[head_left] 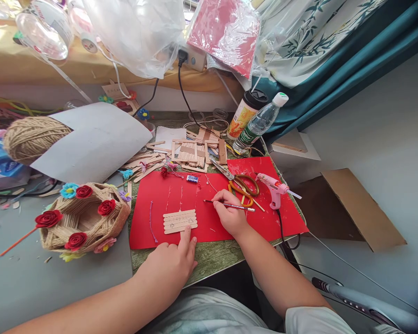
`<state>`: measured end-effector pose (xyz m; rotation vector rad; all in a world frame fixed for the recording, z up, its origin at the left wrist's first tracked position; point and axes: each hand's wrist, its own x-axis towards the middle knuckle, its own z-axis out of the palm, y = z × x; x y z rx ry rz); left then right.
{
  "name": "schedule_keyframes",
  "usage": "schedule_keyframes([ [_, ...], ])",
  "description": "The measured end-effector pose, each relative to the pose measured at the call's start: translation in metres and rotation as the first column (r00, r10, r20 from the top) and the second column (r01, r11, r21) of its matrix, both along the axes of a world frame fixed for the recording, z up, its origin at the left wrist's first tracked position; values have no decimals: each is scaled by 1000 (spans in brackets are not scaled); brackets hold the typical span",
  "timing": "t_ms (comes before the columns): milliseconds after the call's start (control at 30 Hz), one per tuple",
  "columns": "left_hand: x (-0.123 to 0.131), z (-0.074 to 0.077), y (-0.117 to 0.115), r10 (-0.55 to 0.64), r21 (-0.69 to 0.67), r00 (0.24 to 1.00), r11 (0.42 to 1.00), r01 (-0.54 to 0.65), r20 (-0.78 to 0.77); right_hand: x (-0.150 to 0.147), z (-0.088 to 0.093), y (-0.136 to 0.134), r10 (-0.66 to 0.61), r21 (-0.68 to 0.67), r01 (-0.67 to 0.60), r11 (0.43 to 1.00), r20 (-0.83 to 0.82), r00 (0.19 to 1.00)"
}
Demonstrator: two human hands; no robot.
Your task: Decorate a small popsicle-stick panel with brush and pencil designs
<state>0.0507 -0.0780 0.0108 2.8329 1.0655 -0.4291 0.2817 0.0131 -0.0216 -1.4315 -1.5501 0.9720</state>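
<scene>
A small panel of popsicle sticks [180, 218] laid side by side rests on a red paper sheet [144, 195]. Pencil-drawn stars and faint marks show on its face. The outstretched index finger of my left hand [172, 260] touches the panel's lower right part, its thumb apart and the other fingers bent, with nothing gripped. My right hand [230, 215] is closed around a pencil [242, 207], its point toward the left above the red sheet, apart from the panel. An eraser [192, 178] and a purple twisted strand [152, 220] lie on the sheet.
Scissors [235, 176] and a pink glue gun [274, 188] lie to the right. A water bottle [261, 123] and a lidded cup [245, 113] stand behind, near loose sticks [195, 150]. At left are a twine basket with roses [85, 218] and a twine ball [38, 137].
</scene>
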Motion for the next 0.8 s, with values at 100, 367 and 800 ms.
schedule_keyframes([
  [100, 0, -1, 0, -8, 16, 1000, 1000, 8, -4, 0, 0, 0, -2, 9, 2, 1000, 2, 1000],
  [367, 0, 0, 0, -21, 21, 1000, 1000, 21, -15, 1, -1, 0, 5, 19, -6, 1000, 5, 1000],
  [800, 0, 0, -1, -9, 9, 1000, 1000, 10, -15, -2, 2, 0, -1, 15, 1, 1000, 4, 1000],
])
